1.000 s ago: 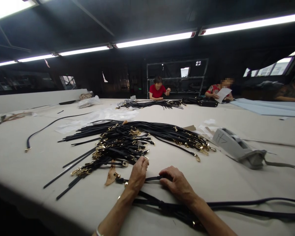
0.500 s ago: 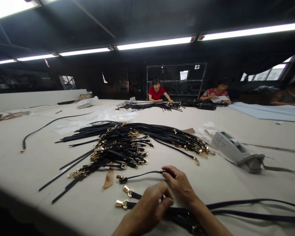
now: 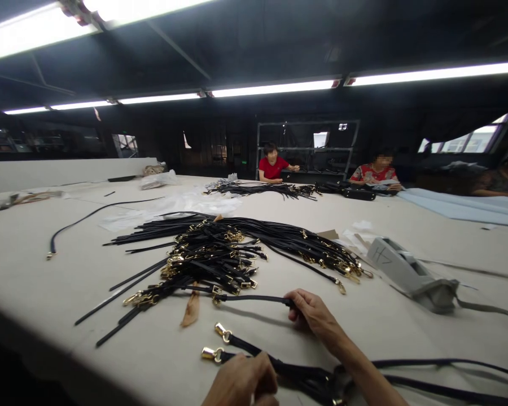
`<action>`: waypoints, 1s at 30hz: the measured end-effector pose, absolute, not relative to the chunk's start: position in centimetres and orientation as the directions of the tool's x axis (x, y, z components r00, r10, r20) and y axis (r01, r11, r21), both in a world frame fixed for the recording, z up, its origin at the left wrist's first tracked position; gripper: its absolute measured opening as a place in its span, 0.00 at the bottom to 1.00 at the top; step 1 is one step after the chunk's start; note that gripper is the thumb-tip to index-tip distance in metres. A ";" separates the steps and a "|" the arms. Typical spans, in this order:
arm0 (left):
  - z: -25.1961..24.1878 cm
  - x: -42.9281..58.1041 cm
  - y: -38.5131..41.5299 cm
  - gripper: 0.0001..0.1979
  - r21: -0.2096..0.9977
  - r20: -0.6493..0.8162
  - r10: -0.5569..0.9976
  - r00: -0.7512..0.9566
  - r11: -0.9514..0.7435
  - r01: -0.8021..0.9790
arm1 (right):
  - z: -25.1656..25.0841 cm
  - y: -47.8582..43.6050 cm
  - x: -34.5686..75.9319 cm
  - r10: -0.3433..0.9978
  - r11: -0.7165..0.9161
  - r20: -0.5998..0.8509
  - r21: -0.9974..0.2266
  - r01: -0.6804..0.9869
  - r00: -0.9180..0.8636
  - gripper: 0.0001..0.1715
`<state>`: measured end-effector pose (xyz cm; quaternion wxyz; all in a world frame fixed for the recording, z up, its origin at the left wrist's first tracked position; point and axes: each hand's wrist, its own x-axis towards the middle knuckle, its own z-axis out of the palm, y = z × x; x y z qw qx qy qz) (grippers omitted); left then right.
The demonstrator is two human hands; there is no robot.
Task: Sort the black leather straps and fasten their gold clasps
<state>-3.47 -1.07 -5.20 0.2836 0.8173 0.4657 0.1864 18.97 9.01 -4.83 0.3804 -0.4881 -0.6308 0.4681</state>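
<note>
My right hand (image 3: 315, 318) pinches the right end of a short black strap (image 3: 256, 298), which stretches to the left just above the table with a shadow under it. A small gold fitting hangs at its far end, near the pile. My left hand (image 3: 243, 382) is low in the view, its fingers curled and closed; whatever they may hold is hidden. Beside that hand lie longer black straps (image 3: 298, 369), two of them ending in gold clasps (image 3: 212, 354). They pass under my right forearm. Ahead is a pile of black straps (image 3: 207, 256) with gold buckles and hooks.
A grey tape dispenser (image 3: 406, 273) stands at the right. One lone strap (image 3: 80, 221) lies at the left, and a brown scrap (image 3: 191, 309) by the pile. Across the table (image 3: 122, 366), a person in red (image 3: 273, 168) sits behind more straps; other people sit further right.
My right hand has raised the short strap off the table, drawing it straighter. My left hand has moved down and left, away from the right. The view has tilted slightly up.
</note>
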 end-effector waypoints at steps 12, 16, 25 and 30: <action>-1.4 2.3 6.3 0.15 0.438 0.189 0.887 0.422 -0.460 0.772 | -3.0 7.8 19.6 0.924 0.232 0.068 -0.882 0.411 -0.376 0.11; -2.7 2.6 8.2 0.07 0.519 0.126 0.915 0.384 -0.390 0.760 | -3.4 8.6 20.0 0.930 0.329 0.154 -0.755 0.568 -0.334 0.05; -4.3 1.2 10.4 0.16 0.948 -0.064 0.911 0.408 -0.072 0.309 | -3.3 11.3 20.3 0.758 0.652 0.350 -0.449 0.612 -0.551 0.13; -4.6 1.6 11.1 0.07 0.986 -0.097 0.947 0.305 0.050 0.160 | -3.5 15.0 22.2 0.695 0.708 0.426 -0.267 0.654 -0.579 0.13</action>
